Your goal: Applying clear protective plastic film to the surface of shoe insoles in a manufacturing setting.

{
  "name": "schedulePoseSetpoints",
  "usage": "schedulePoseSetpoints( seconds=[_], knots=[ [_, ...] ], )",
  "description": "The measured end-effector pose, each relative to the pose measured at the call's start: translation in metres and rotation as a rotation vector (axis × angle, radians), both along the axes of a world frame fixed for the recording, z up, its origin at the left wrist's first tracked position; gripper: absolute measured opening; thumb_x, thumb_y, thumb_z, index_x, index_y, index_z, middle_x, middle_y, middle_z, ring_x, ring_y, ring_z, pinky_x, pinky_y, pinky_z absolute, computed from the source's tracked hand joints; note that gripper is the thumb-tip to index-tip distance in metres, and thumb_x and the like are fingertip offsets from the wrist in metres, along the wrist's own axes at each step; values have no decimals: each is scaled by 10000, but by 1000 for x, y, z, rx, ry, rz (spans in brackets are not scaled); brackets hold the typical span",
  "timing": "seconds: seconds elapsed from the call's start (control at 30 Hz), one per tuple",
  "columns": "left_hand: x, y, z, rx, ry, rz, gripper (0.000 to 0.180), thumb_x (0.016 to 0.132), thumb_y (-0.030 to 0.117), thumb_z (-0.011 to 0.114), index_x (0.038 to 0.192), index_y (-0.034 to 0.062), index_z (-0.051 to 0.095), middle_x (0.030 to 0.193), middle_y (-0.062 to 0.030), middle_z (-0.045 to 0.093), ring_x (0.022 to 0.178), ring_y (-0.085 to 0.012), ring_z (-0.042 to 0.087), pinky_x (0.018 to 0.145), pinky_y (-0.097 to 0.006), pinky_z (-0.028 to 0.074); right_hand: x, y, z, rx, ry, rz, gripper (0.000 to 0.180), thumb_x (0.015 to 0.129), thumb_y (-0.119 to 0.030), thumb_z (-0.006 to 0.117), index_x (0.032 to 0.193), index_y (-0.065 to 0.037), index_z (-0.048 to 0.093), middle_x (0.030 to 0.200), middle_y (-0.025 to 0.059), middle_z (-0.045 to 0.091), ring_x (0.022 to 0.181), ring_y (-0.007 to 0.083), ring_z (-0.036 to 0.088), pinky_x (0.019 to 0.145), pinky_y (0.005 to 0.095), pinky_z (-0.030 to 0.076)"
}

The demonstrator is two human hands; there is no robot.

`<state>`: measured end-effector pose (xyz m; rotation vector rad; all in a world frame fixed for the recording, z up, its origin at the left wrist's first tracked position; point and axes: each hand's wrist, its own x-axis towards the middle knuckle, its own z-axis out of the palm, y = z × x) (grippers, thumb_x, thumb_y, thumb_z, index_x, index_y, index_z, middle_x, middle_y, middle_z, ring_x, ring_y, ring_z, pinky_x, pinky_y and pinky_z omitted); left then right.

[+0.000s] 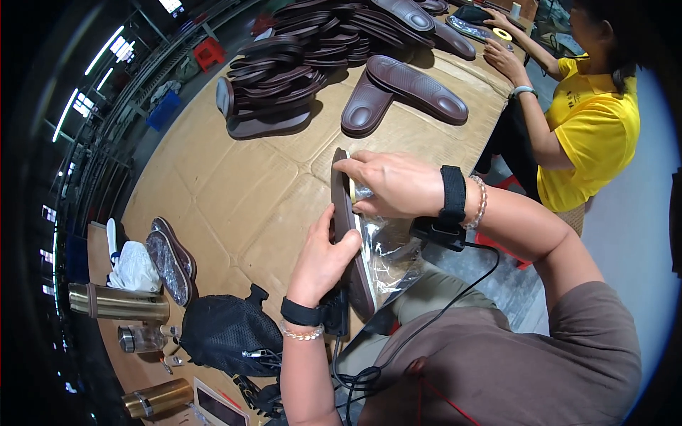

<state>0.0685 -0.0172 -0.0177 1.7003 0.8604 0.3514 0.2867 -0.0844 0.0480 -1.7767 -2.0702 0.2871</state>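
Observation:
A dark brown insole [340, 186] stands on its edge in front of me, with a pale strip along its right side. My left hand [321, 257] is closed around its middle, thumb on the near side. At its upper end my right hand [398, 183] is closed, index finger reaching over the edge. Under that palm shows a small yellowish, clear-sided piece, perhaps a tape roll; the hand mostly hides it. Clear plastic film [394, 259] hangs wrinkled along the insole's right side. Beyond my hands, two brown insoles [419, 89] lie crossed on the cardboard-covered table [213, 184].
A big pile of insoles [305, 64] covers the far table. Film-wrapped insoles [169, 264], a metal flask [128, 302], a black mesh bag [229, 332] and a gold bottle [158, 397] stand left. A black cable [455, 302] hangs off my right wrist. A co-worker in yellow [593, 135] sits right.

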Motion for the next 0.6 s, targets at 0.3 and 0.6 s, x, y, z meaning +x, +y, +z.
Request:
schedulePoseSetpoints(
  seconds=[0.3, 0.6],
  knots=[
    [2, 19, 29, -263, -40, -36, 636, 941, 238, 634, 1513, -9, 505, 990, 19, 590, 760, -49, 491, 665, -214, 421, 3, 22, 4, -22, 117, 48, 485, 789, -187, 809, 1196, 39, 670, 1048, 257, 730, 988, 424, 712, 859, 470, 570],
    [22, 35, 26, -264, -48, -60, 659, 868, 287, 694, 1397, -80, 552, 1074, -71, 636, 930, -141, 567, 874, -282, 484, -2, 17, 10, -41, 70, 11, 481, 781, -182, 817, 1205, 8, 694, 1052, 233, 739, 998, 407, 718, 864, 472, 571]
  ],
)
